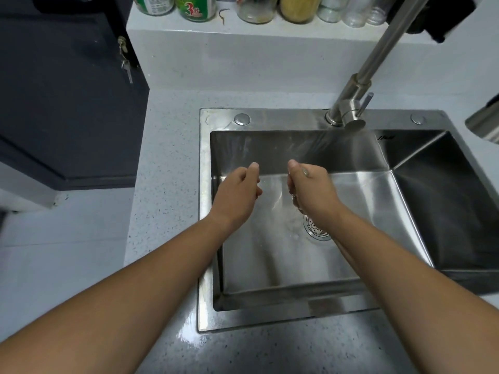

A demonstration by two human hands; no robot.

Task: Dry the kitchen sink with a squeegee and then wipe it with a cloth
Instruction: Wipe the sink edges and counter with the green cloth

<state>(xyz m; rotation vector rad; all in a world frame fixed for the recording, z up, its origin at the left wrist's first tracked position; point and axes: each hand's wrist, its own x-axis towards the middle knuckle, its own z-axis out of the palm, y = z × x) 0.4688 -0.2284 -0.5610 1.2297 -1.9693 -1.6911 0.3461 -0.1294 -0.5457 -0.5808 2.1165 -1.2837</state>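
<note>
The sink [337, 211], set into the table [167, 157], looks wet; both hands, left [237, 193] and right [310, 190], hover loosely curled, gripping nothing. Best fetch the squeegee, unseen here, first.

A pale speckled countertop [167, 147] was seen across the middle of the frame, wet and glossy along its lower edge. A steel sink [421, 184] was set into it at centre right. On a white ledge [216, 31] along the top, green-labelled cans [195, 8] and glass jars [297, 8] were lined up.
</note>
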